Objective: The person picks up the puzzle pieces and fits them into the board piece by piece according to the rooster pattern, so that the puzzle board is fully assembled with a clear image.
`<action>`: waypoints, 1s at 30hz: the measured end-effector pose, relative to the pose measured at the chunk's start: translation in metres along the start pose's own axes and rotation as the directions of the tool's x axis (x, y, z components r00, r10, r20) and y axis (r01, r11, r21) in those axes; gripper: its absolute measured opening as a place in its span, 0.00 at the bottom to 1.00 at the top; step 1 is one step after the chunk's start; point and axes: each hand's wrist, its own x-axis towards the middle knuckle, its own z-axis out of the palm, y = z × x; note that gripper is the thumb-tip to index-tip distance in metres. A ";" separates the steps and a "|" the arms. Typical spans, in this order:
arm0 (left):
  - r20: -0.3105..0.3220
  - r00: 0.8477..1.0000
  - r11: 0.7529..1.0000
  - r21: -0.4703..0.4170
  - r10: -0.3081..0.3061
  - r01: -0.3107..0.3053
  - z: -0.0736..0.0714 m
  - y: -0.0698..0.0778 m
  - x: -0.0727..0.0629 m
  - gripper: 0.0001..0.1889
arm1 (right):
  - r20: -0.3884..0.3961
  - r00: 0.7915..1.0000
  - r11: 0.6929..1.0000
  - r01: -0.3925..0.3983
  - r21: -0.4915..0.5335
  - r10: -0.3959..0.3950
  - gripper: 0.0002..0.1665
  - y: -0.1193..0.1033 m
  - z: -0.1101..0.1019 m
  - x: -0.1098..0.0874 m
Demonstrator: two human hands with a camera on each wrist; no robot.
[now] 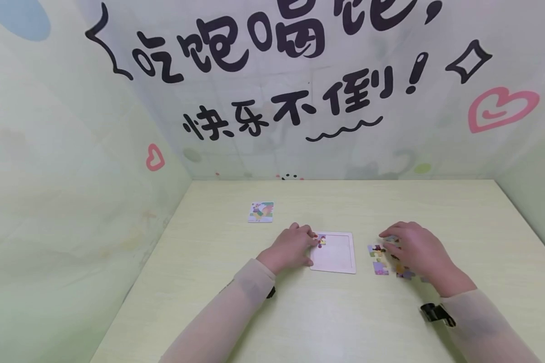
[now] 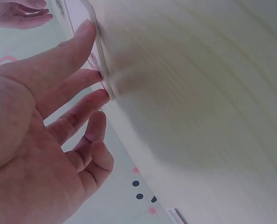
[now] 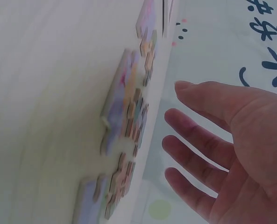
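A square puzzle tray with a pale, thin rim lies on the table, and a small colourful puzzle piece sits in its far left corner. My left hand is at the tray's left side. In the left wrist view, the thumb and two extended fingertips touch the tray edge, well spread from each other. Several loose puzzle pieces lie right of the tray, partly hidden beneath my right hand. Seen from the right wrist, that hand hovers above the puzzle pieces, fingers loosely extended and holding nothing.
A small square picture card lies on the table to the far left of the tray. A printed fabric wall rises behind the table, with side walls left and right. Black wrist straps show at the sleeves.
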 end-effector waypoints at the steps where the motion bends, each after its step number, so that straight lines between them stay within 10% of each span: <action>1: -0.001 1.000 1.000 -0.005 -0.002 0.002 0.000 0.000 0.000 0.31 | 0.003 1.000 1.000 -0.008 0.002 0.008 0.13 0.002 -0.001 0.000; 30: -0.006 1.000 1.000 -0.030 -0.003 0.002 -0.003 0.002 0.002 0.30 | 0.141 0.989 0.998 -0.052 0.047 0.045 0.15 0.044 -0.004 0.018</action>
